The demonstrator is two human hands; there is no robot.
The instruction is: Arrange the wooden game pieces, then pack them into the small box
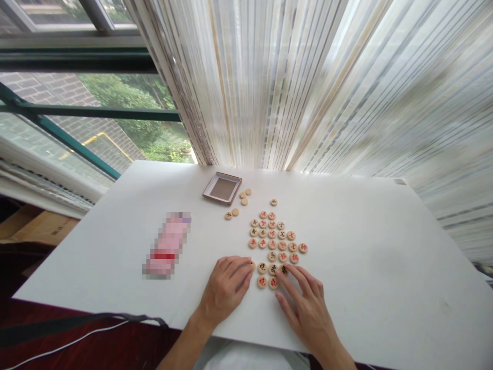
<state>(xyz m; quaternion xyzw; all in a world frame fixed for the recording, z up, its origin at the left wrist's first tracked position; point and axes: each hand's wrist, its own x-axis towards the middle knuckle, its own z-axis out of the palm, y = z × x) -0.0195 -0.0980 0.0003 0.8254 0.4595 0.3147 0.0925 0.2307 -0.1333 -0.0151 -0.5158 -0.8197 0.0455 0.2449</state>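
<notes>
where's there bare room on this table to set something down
The widest bare tabletop lies right of the round pieces and right hand. A smaller patch sits between the pink pixelated item and left hand. Crowded: among the pieces and just right of the shallow tray, where blank discs lie.

Cannot read the piece [253, 266] partly hidden by the left hand [226, 281], nor identify the pixelated pink item [167, 245] farther left.

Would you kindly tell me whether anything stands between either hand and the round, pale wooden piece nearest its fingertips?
Nothing visible does: the left hand partly covers the left-end wooden piece of the second-nearest row, and the right hand partly covers the right-end wooden piece.
</notes>
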